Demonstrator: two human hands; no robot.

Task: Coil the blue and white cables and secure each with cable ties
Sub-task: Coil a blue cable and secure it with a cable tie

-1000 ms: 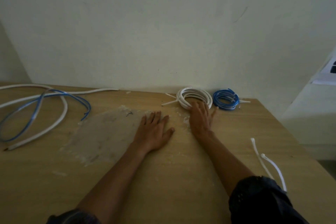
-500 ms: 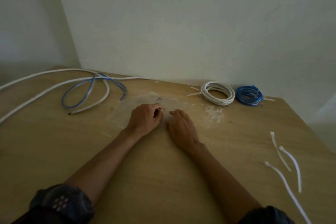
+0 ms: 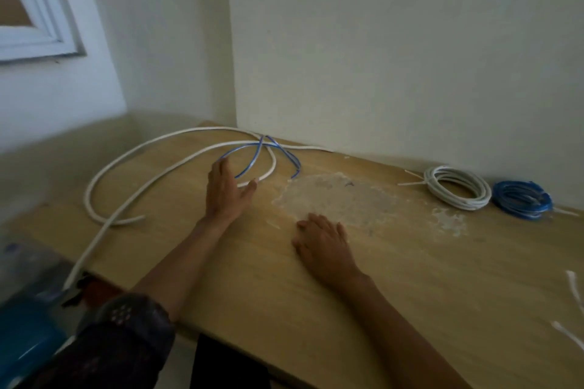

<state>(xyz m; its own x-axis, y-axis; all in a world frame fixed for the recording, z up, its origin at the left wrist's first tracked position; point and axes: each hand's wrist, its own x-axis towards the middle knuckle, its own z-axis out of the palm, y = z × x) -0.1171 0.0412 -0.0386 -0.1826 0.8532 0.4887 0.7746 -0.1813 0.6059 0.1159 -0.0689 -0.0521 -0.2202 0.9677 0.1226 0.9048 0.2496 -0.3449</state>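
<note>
Coils [image 3: 457, 188]: 2; hands [image 3: 322, 240]: 2.

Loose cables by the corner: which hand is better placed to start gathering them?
Left, probably. The left hand is stretched out open, its fingertips by the loose blue cable and loose white cable. The right hand rests flat on the table, farther from them.

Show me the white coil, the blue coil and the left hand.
white coil [image 3: 464, 203], head view, near strands.
blue coil [image 3: 518, 211], head view, near strands.
left hand [image 3: 222, 189], head view, back of hand.
</note>
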